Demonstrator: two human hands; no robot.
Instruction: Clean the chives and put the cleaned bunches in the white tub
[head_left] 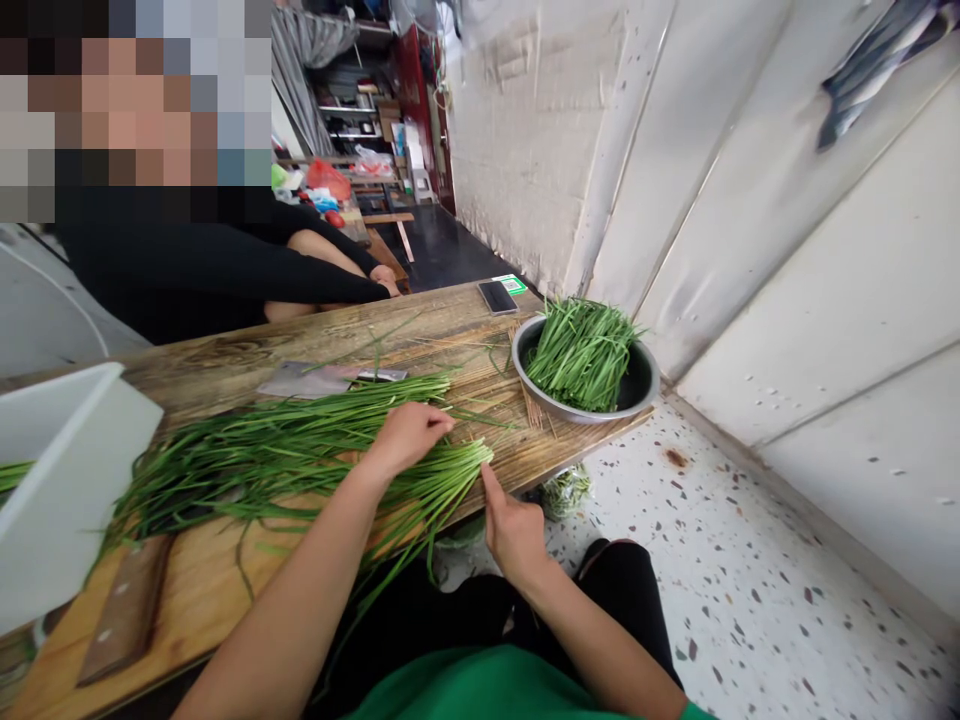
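Long, thin green stalks, axis left-to-right; pale ends nearest right hand, index extended, others curled. Left hand above, fingers bunched. Either hand's hold: cannot tell.

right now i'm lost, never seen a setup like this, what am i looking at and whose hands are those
There's no machine here. It's one picture, from a camera worn on a person's head, looking forward and down at their own bare hands.

The right hand has a finger at the pale ends of some long green stalks. The left hand is over the stalks; whether it grips any is hard to tell.

On the wooden table are a cutting board, a knife, a phone and a metal bowl of cut greens. The black sleeve across the table belongs to someone else.
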